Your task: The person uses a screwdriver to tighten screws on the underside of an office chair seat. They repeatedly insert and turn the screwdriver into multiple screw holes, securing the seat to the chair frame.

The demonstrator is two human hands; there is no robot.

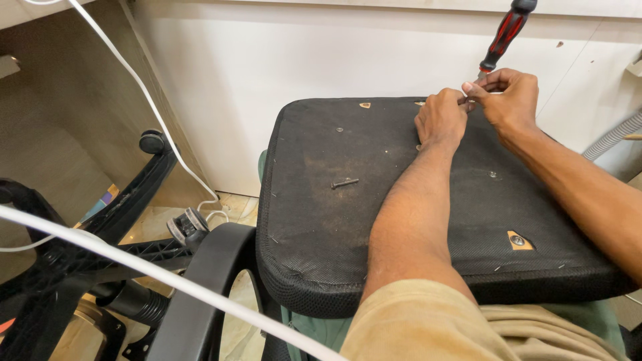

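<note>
Both hands meet at the far edge of the upturned seat (401,200), at about 1 o'clock. The right hand (511,97) is closed around the lower shaft of the screwdriver (505,33), whose long axis rises toward 1 o'clock. The left hand (440,119) pinches at its tip. A loose screw (344,182) lies on the seat toward 8 o'clock, nearer the left hand.

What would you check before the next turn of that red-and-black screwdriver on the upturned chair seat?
1. Right hand holds the red-and-black screwdriver near its tip: ok.
2. Left hand steadies the spot at the tip: ok.
3. Tip seated in a fastener: cannot tell, fingers hide it.
4. Black fabric-covered chair seat underside lies flat: ok.
5. Loose dark screw lies on the seat, apart from both hands: ok.
</note>
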